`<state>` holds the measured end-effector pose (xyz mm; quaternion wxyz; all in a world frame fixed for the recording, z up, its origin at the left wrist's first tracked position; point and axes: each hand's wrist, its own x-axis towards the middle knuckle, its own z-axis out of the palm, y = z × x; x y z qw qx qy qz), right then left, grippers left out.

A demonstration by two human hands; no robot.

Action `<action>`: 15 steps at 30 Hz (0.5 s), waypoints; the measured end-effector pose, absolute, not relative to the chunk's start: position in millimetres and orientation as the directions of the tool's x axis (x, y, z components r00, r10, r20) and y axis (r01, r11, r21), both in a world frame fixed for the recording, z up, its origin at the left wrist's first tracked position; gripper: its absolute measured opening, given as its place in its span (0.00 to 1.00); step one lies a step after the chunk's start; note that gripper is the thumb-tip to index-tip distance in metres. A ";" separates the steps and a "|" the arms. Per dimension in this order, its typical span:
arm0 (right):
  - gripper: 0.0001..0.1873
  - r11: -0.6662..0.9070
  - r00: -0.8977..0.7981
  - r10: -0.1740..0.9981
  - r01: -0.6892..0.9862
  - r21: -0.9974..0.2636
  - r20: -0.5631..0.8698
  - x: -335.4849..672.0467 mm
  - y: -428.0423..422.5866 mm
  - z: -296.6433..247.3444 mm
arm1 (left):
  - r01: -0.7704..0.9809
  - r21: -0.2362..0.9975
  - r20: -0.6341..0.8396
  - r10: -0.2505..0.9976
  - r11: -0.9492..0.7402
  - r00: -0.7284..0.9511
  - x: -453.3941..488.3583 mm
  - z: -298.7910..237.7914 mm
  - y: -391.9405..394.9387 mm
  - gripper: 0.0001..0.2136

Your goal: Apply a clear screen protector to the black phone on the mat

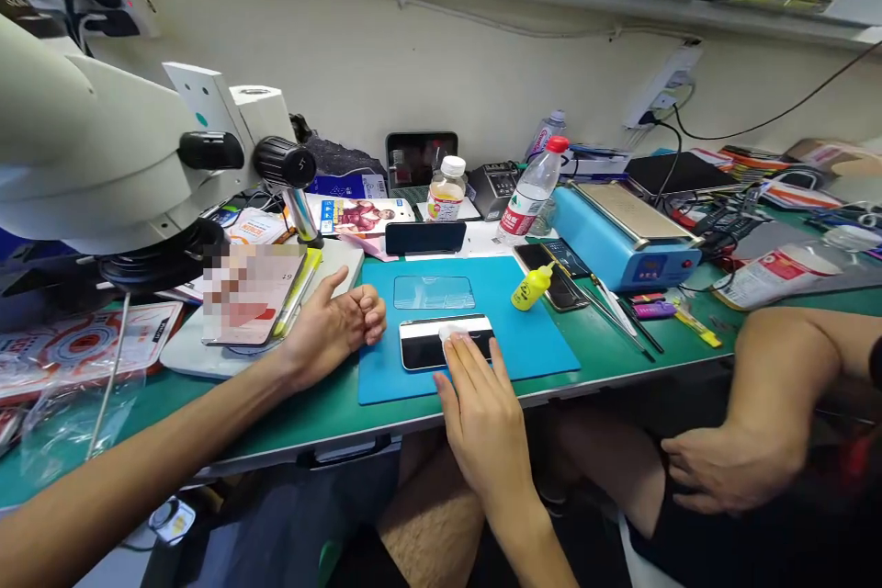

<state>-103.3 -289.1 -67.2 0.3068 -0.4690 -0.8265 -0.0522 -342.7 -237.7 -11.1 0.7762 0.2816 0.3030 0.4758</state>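
A phone (420, 351) lies face up on the blue mat (530, 344), its glossy dark screen reflecting a white band. My right hand (486, 404) reaches over its right half, fingers together, pressing a small white pad (453, 331) against the glass; whether it is cotton or cloth I cannot tell. Resting at the mat's left edge is my left hand (337, 322), thumb apart and fingers loosely curled, with nothing in it. A clear glass screen sheet (434, 292) lies just behind the phone. To the right, a small yellow bottle (532, 288) stands on the mat.
A microscope (138, 156) looms at left. Behind the mat stand a dark phone (425, 238), a white-capped bottle (446, 190) and a red-capped bottle (530, 188). Tweezers (616, 305) and a blue heating plate machine (627, 234) lie right. Another person's hand (730, 464) rests at right.
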 end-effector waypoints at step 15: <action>0.29 0.554 -0.353 0.745 0.800 -0.231 0.566 -83.8 -296.6 -71.0 | -0.583 0.729 -0.237 0.931 0.360 0.278 -340.0 -18.4 -237.1 0.16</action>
